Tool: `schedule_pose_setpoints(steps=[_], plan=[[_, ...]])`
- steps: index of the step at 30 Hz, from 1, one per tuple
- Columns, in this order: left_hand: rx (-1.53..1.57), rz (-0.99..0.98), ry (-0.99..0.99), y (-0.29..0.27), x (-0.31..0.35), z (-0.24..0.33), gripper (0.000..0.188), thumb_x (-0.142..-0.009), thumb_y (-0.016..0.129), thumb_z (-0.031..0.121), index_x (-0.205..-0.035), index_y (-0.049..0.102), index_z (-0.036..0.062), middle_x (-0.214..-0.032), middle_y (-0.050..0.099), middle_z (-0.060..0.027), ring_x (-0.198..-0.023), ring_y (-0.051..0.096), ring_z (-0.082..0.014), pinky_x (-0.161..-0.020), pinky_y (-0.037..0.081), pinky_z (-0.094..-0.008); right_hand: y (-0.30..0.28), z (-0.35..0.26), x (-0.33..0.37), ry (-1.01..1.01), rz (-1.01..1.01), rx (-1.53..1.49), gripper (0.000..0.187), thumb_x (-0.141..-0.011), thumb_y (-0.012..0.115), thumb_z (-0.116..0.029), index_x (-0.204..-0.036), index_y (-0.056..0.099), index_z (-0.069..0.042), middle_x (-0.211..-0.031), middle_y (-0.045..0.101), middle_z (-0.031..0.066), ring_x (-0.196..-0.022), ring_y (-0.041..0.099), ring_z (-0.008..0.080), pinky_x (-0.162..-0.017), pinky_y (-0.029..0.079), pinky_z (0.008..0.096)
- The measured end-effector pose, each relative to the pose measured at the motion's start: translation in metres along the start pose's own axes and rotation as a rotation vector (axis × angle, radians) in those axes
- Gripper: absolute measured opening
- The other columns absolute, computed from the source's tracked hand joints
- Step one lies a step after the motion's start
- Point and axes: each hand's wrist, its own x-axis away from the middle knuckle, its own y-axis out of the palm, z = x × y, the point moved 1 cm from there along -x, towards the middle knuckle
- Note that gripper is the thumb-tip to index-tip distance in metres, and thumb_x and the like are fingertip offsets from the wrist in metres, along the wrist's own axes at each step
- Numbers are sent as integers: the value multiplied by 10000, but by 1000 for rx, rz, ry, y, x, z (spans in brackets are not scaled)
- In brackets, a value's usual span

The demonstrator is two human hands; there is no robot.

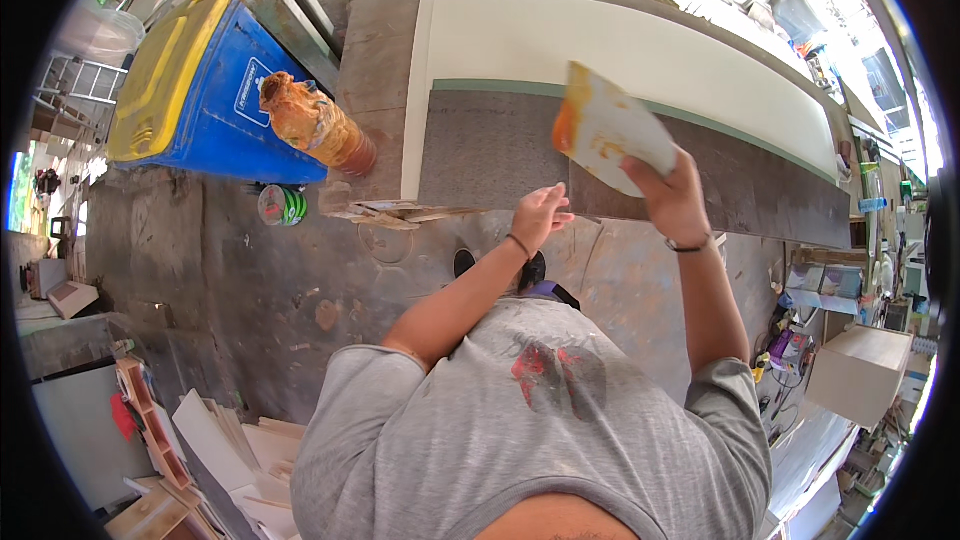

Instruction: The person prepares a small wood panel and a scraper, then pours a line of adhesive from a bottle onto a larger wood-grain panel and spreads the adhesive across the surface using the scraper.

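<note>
My right hand [675,195] grips a flat white scraper [618,130] by its near right corner. Amber, glue-like residue coats the scraper's left edge, and its outline is a little blurred. The scraper is over a dark grey-brown board [490,145] that lies along the near side of the workbench. My left hand [541,217] is empty at the bench's near edge, its fingers apart and pointing right. Behind the dark board a long cream-white sheet [600,40] stretches across the bench, with a green strip [495,86] between them.
An amber-crusted bottle [318,127] stands at the bench's left end. Beside it is a blue bin [225,90] with a yellow lid [170,75]. A green-and-black can [284,205] is below the bin. Board offcuts [235,450] lie behind me at left; a pale box [860,372] is at right.
</note>
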Motion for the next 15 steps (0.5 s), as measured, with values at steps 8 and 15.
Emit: schedule_pose_setpoints(steps=[8,15], plan=[[-1198,641,964,-147,36,32,263,-876,531,173,-1086,592,27,-1140,610,-123,-1049,572,-266,-853,444,-379,101,67,-61,-385,-147,702,422,-805,497,-43,-1225,532,-76,-1129,600,154,-1004,598,277,-840,504,361],[-1584,619,758,-197,37,14,400,-849,543,262,-1226,575,129,-1333,481,-95,-1265,378,-296,-966,299,-460,191,176,-10,-307,-315,1352,504,-849,461,-131,-1336,404,-15,-1331,439,228,-1204,454,408,-905,470,425]])
